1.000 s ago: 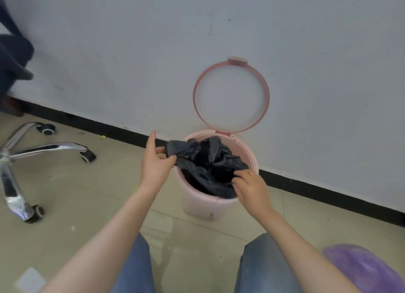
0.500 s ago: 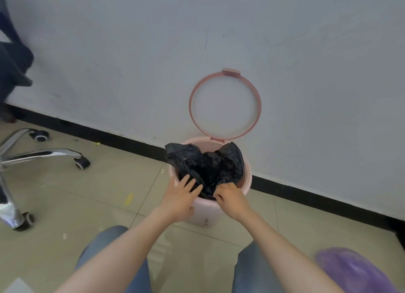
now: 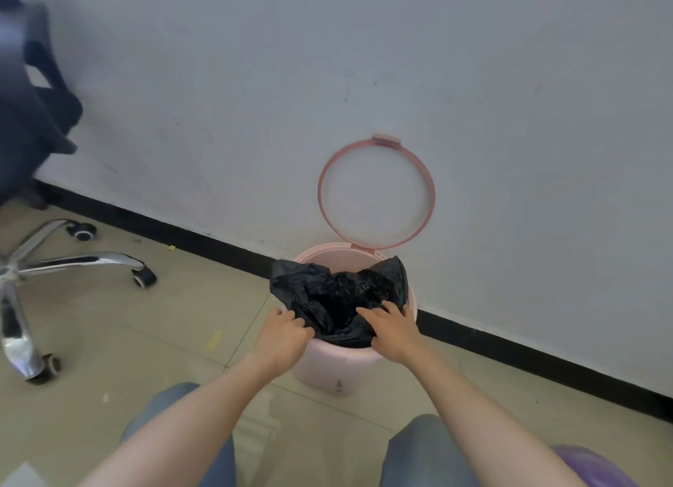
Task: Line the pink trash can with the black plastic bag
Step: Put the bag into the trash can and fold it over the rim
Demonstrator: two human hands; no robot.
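A small pink trash can (image 3: 337,366) stands on the floor against the white wall, its pink ring (image 3: 377,191) flipped up and leaning on the wall. A crumpled black plastic bag (image 3: 335,297) fills the can's mouth and spills over the left and near rim. My left hand (image 3: 280,337) pinches the bag's edge at the near-left rim. At the near-right rim my right hand (image 3: 391,328) presses fingers onto the bag's edge. The can's inside is hidden by the bag.
An office chair with a chrome star base (image 3: 54,264) and castors stands at the left. A black skirting strip (image 3: 546,355) runs along the wall. My knees in jeans (image 3: 174,435) are below, and a purple thing (image 3: 597,468) lies at the bottom right.
My left hand left the bag's left corner, dropped to the near-left rim and closed on the bag's edge. The right hand slid right along the near rim. The bag settled lower.
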